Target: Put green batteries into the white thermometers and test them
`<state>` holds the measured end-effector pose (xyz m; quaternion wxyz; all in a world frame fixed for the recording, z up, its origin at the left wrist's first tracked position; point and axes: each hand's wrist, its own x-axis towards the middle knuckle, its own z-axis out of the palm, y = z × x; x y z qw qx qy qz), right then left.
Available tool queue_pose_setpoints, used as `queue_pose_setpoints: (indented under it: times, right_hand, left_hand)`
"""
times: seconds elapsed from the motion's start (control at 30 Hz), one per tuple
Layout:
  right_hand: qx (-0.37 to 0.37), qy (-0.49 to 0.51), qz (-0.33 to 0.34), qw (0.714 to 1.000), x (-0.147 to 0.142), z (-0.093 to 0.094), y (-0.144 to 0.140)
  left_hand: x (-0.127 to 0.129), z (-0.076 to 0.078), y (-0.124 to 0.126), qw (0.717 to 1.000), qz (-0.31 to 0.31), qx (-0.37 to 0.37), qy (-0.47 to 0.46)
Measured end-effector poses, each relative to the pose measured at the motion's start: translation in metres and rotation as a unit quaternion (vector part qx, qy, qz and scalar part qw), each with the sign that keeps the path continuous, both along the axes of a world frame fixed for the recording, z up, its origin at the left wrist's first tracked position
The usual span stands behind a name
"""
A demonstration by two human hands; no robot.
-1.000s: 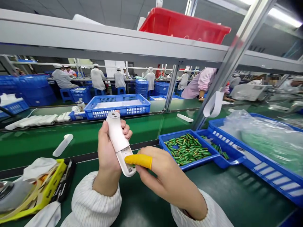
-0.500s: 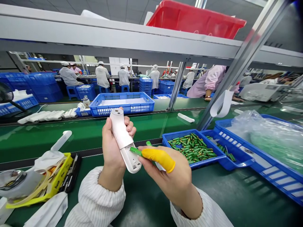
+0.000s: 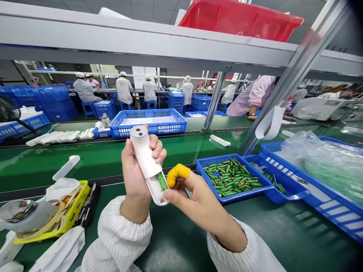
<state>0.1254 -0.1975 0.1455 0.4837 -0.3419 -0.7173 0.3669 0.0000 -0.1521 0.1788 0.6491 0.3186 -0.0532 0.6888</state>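
From my end, one green battery (image 3: 162,182) lies in the open slot (image 3: 154,185) of the white device (image 3: 144,153); the rest of the slot looks bare and uncovered, so I judge the work only part done. My left hand (image 3: 135,177) is wrapped around the device, over the near green table (image 3: 170,241). My right hand (image 3: 198,192) is half curled, its thumb by the device's edge (whether it pinches anything, I can't tell). More batteries (image 3: 232,175) lie in a blue tray (image 3: 249,193) to the right; a green belt (image 3: 107,156) carries white strips (image 3: 220,140), with co-workers (image 3: 124,90) far beyond.
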Motion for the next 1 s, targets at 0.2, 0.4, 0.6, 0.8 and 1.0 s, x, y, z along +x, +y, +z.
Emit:
queue_pose_setpoints:
  times: [0.2, 0.4, 0.6, 0.8, 1.0]
  right_hand:
    - [0.015, 0.139, -0.007, 0.99, 0.018, 0.018, -0.007]
    - [0.065, 0.113, -0.088, 0.988, 0.003, 0.005, -0.008]
    - [0.266, -0.119, -0.229, 0.929, -0.013, -0.008, -0.004]
    - [0.347, -0.219, -0.176, 0.895, -0.02, -0.014, -0.001]
    - [0.406, -0.143, -0.244, 0.869, -0.01, -0.017, 0.009]
  left_hand:
    - [0.0, 0.0, 0.001, 0.998, 0.048, -0.007, 0.031]
    - [0.009, -0.004, -0.001, 0.995, 0.076, -0.011, 0.059]
    - [0.016, -0.01, -0.003, 0.991, 0.113, -0.023, 0.062]
    - [0.005, -0.007, 0.006, 0.984, 0.15, -0.091, 0.028]
    - [0.0, -0.007, 0.011, 0.989, 0.128, 0.001, 0.079]
